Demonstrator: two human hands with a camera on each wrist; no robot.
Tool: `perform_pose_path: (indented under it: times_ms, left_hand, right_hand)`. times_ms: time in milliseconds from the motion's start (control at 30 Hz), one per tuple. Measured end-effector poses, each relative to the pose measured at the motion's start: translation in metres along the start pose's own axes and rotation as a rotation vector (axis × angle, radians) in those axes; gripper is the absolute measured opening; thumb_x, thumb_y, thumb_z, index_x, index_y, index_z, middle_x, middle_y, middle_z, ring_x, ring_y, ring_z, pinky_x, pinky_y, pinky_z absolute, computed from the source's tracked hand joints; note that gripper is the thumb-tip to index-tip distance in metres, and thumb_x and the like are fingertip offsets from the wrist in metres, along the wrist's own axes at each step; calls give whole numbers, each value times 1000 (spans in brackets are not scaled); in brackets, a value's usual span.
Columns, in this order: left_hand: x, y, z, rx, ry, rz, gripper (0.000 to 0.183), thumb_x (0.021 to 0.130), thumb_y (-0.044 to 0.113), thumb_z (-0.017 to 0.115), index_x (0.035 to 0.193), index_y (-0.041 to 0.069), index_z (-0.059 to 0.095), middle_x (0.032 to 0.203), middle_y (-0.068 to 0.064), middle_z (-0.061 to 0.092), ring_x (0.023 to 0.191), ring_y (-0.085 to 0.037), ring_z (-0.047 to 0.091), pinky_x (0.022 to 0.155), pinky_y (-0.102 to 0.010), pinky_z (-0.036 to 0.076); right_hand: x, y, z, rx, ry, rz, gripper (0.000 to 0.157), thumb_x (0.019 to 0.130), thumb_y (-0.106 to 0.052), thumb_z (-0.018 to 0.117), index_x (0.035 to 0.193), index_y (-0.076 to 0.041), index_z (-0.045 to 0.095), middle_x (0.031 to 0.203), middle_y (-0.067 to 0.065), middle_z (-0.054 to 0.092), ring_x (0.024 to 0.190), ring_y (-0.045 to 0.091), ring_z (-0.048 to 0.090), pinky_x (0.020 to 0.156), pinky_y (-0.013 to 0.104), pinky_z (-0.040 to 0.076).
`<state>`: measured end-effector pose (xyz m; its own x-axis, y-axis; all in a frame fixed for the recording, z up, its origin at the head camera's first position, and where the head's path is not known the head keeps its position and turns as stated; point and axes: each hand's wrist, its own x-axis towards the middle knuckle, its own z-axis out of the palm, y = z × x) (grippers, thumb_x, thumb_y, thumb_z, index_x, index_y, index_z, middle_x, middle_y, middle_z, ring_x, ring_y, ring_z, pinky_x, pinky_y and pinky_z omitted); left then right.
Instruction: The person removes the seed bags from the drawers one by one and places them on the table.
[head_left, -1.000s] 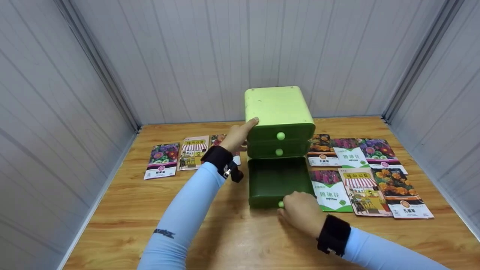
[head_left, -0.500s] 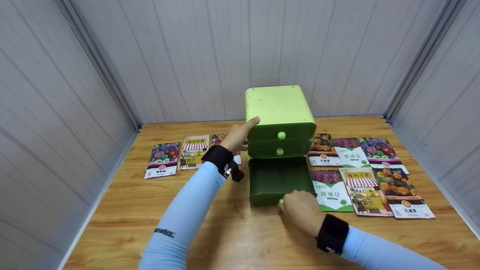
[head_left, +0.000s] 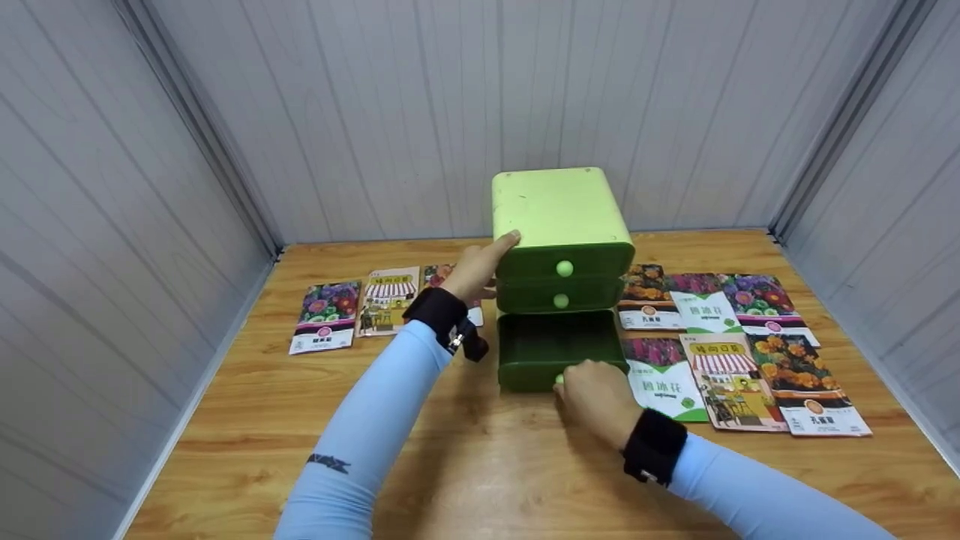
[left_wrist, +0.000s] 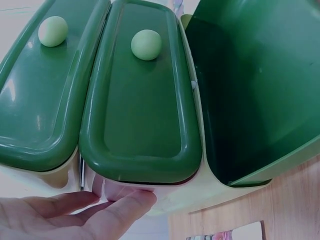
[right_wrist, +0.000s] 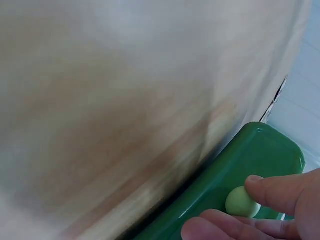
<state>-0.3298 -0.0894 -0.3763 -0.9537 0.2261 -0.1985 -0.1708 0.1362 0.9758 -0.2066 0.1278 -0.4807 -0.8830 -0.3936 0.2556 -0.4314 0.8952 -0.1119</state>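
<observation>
A small three-drawer cabinet (head_left: pixel 559 202) with a light green shell and dark green drawers stands upright on the table. Its bottom drawer (head_left: pixel 525 377) is partly pulled out, with no contents visible in it; the upper two are closed. My left hand (head_left: pixel 478 271) rests on the cabinet's left side, thumb at the top front edge, fingers nearly straight along the side wall in the left wrist view. With thumb and fingers my right hand (head_left: pixel 596 397) pinches the bottom drawer's round knob (right_wrist: pixel 243 202), seen up close in the right wrist view.
Flower seed packets lie on both sides: a purple-flower packet (head_left: pixel 325 316) and a striped-awning packet (head_left: pixel 388 301) at left, several more such as the orange-flower packet (head_left: pixel 810 386) at right. Plain panel walls (head_left: pixel 375 112) enclose the wooden table (head_left: pixel 480 465).
The bottom drawer has slid inward, away from me, and my right hand has moved with its knob. My left hand stays on the cabinet's side.
</observation>
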Motion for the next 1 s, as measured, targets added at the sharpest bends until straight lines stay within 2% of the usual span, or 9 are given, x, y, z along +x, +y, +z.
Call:
perform_pose_path:
  times_ms: [233, 400, 667, 900, 1000]
  left_hand:
    - [2, 0, 0, 9, 0, -5, 69, 107, 61, 59, 138, 0, 65, 140, -21, 57, 118, -33, 62, 114, -53, 55]
    - [2, -1, 0, 10, -5, -4, 72, 107, 60, 59, 145, 0, 60, 142, -21, 54, 127, -38, 61, 114, -54, 55]
    - [2, 0, 0, 23, 5, 0, 73, 107, 61, 59, 147, 0, 59, 147, -24, 52, 137, -46, 59, 114, -54, 55]
    - [2, 0, 0, 11, 15, -13, 72, 106, 61, 60, 143, 0, 59, 136, -18, 54, 124, -39, 63, 112, -52, 56]
    - [1, 1, 0, 14, 9, -12, 73, 106, 61, 60, 145, -1, 58, 138, -20, 52, 125, -39, 61, 113, -53, 55]
  right_hand:
    - [16, 8, 3, -7, -1, 30, 37, 97, -18, 81, 64, -9, 67, 68, 14, 72, 61, 37, 70, 56, 55, 59]
    - [26, 12, 6, 7, -1, 55, 34, 98, -18, 81, 68, -6, 70, 71, 15, 74, 64, 38, 72, 58, 55, 61]
    - [40, 14, 12, 4, 56, 64, 38, 99, -17, 80, 65, -6, 66, 68, 15, 72, 60, 35, 72, 51, 52, 60]
    - [51, 19, 14, 43, 39, 99, 36, 100, -17, 79, 68, -5, 69, 69, 17, 73, 62, 35, 73, 51, 51, 60]
    - [54, 20, 14, 59, 30, 125, 36, 101, -17, 77, 69, -4, 70, 70, 16, 73, 63, 35, 74, 52, 51, 60]
